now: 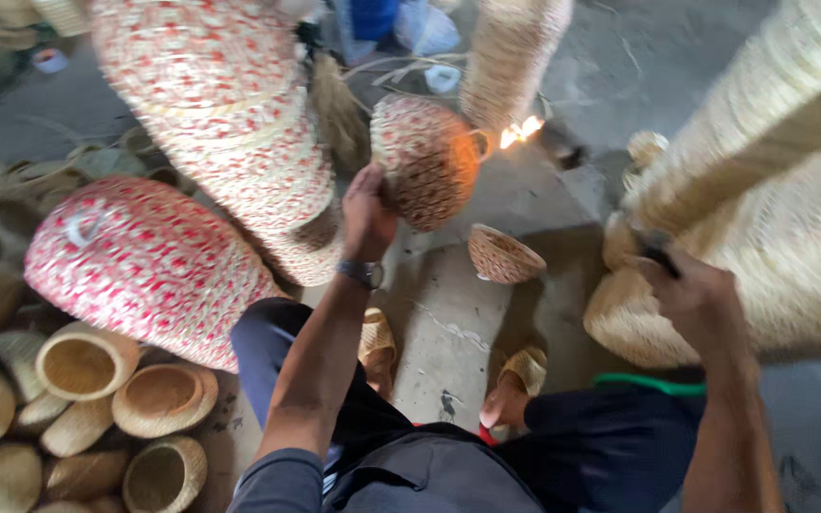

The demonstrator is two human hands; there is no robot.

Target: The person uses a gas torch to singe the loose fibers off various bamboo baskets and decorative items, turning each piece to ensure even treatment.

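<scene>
My left hand [365,217] grips a small red-and-natural woven basket [427,161] and holds it up in front of me. A small flame [522,130] burns just to the right of that basket, close to its side. My right hand [691,294] is closed on a dark handle [656,249], low on the right, against a stack of plain straw baskets [772,218]. A watch [361,273] sits on my left wrist. I am seated, with woven sandals [525,370] on my feet.
Tall stacks of red-patterned baskets [220,114] and a large red one [144,266] stand on the left. Several small plain baskets [87,399] lie at lower left. A small open basket [504,255] sits on the concrete floor [448,332]. A green hose [648,384] crosses my lap.
</scene>
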